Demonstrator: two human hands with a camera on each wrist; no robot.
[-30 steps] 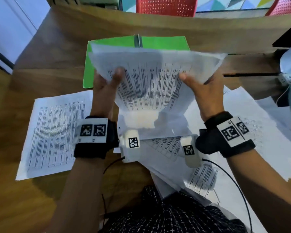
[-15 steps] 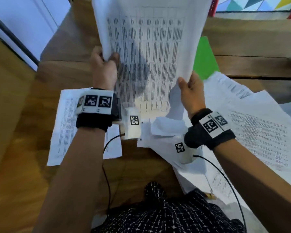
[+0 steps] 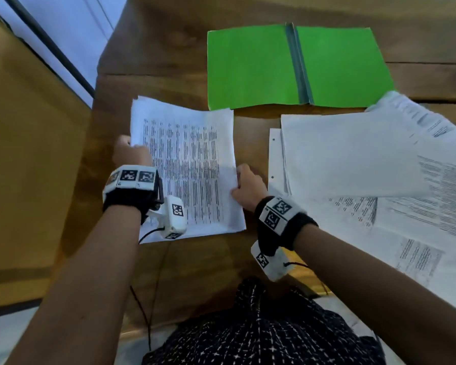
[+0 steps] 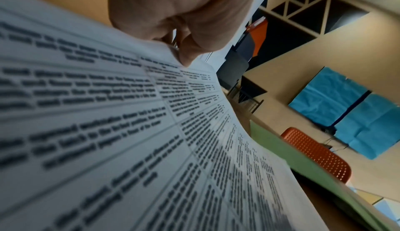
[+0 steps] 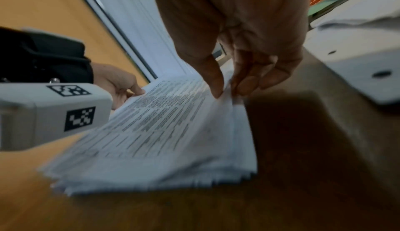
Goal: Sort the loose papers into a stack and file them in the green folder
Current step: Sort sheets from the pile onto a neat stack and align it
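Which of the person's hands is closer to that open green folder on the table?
Hard to call; perhaps the left. The left hand grips the paper stack below the green folder's left corner; the right hand pinches the stack's right edge, lower down.

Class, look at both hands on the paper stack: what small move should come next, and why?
Probably square the stack: its lower edges look fanned in the right wrist view. The left hand and right hand already pinch opposite sides, and loose papers still wait beside the open green folder.
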